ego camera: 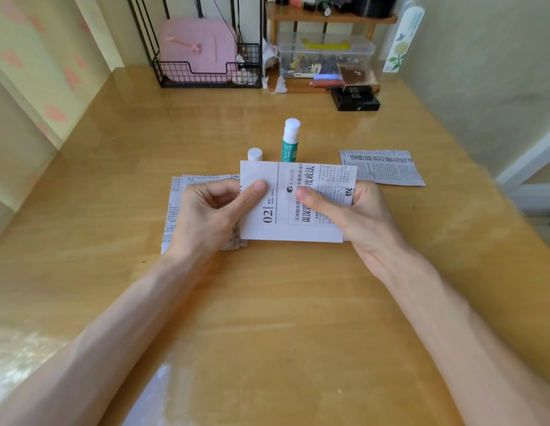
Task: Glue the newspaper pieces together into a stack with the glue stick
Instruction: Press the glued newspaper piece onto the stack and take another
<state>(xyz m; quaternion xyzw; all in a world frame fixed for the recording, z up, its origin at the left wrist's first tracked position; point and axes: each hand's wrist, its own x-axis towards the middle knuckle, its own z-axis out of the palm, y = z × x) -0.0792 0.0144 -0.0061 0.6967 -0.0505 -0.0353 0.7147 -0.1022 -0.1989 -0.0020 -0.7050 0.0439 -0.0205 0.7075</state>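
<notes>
Left hand [212, 207] and right hand [344, 207] pinch 1 newspaper piece [279, 226] in front of upright glue stick [289, 142]; cap [255, 155] beside it.

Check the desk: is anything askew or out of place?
Nothing spilled. The pile beneath the left hand lies fanned, edges uneven. The glue stick stands uncapped, its cap beside it. One piece lies apart on the right. The held piece, also gripped by the right hand, looks fine.
</notes>
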